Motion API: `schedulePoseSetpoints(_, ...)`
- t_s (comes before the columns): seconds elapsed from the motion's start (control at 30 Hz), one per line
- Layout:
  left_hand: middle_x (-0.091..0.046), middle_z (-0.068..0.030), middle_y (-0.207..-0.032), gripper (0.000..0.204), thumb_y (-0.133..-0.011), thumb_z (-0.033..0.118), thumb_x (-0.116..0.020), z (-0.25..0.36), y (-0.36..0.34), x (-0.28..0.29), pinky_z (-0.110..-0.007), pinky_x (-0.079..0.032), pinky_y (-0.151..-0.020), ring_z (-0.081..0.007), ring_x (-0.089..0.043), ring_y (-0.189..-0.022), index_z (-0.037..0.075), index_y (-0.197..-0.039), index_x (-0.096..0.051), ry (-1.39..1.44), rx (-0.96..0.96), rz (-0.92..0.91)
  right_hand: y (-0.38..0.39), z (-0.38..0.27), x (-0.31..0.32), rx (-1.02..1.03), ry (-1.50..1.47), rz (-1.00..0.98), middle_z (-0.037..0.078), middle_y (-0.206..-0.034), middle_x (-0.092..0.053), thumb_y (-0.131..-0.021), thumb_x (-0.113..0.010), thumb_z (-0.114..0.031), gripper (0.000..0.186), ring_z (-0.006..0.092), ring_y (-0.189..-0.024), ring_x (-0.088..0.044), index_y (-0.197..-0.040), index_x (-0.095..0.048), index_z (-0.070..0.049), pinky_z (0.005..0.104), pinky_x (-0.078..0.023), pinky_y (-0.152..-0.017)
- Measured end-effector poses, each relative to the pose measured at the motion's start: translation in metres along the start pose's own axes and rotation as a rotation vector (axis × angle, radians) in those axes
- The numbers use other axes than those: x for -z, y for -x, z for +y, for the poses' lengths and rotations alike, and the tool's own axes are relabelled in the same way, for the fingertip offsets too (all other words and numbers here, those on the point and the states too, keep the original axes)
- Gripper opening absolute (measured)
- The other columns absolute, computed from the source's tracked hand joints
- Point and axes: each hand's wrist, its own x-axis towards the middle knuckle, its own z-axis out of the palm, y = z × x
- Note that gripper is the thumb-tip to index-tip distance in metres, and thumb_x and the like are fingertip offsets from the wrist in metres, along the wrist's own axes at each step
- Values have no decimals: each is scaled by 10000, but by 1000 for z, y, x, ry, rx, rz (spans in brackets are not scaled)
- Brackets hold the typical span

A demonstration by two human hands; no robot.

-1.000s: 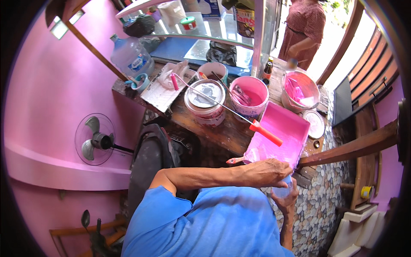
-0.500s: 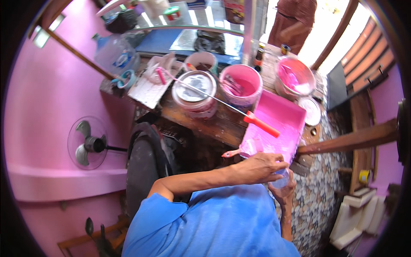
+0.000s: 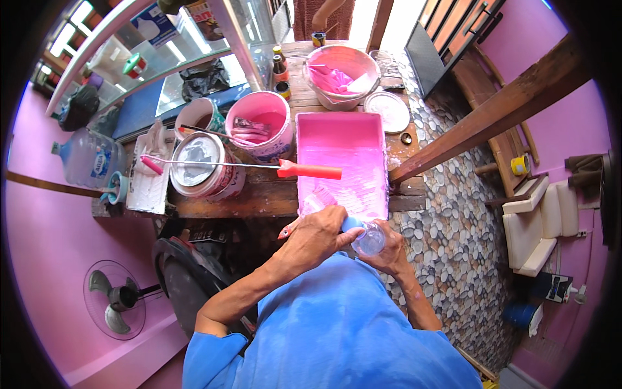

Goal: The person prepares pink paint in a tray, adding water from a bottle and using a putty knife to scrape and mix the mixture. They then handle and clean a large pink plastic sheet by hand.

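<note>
Both forearms come up from below and meet at the middle. The left hand [image 3: 315, 235] is curled closed; the right hand [image 3: 387, 249] grips beside it.

A worn wooden desk [image 3: 259, 194] carries a pink paint tray [image 3: 340, 162], a pink bucket [image 3: 262, 123], a white-lidded paint can [image 3: 201, 165] with a roller [image 3: 246, 166] laid across it, a large basin [image 3: 340, 74], a round lid [image 3: 387, 111] and small bottles [image 3: 278, 65].

Premises: a home porch or small shopfront under repainting. A wooden table [image 3: 259, 194] carries a pink paint tray [image 3: 343, 152], with open paint buckets [image 3: 262, 123] just left of the tray. Beyond the table stands a glass display cabinet [image 3: 162, 58]; pebble flooring [image 3: 453, 240] lies right of it.
</note>
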Motion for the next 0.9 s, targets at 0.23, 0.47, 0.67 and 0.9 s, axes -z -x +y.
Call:
schedulePoseSetpoints(0.23, -619, -114, -742, 253, -840, 238, -693, -13, 21, 24, -316, -478, -625, -169, -598, -660, 3, -894, -616, 262, 265, 203, -9, 18, 8, -112, -40, 49, 204, -850, -645, -606, -803, -236, 612, 376, -759, -664, -1090, -513, 2, 421, -540, -673)
schedulePoseSetpoints(0.47, -656, -53, -741, 204, -798, 144, -721, -58, 80, 18, -245, -515, -607, -88, -617, -645, -3, -898, -621, 323, 533, 278, -50, 54, 17, -335, 58, 87, 240, -850, -642, -589, -752, -294, 573, 384, -808, -654, -1022, -528, 7, 433, -523, -743)
schedulePoseSetpoints(0.67, -659, -41, -765, 213, -803, 145, -712, -73, 109, 18, -244, -515, -642, -88, -620, -677, 5, -933, -618, 345, 647, 313, -98, 86, 17, -439, 142, 19, 270, -977, -632, -562, -745, -317, 658, 394, -921, -629, -1071, -536, 45, 429, -503, -827)
schedulePoseSetpoints(0.9, -646, -40, -781, 228, -801, 118, -708, -85, 131, 13, -218, -500, -609, -69, -588, -651, -7, -963, -606, 400, 684, 368, -145, 98, 12, -520, 201, -124, 270, -1053, -622, -568, -752, -348, 764, 371, -986, -621, -1155, -517, 80, 420, -497, -884)
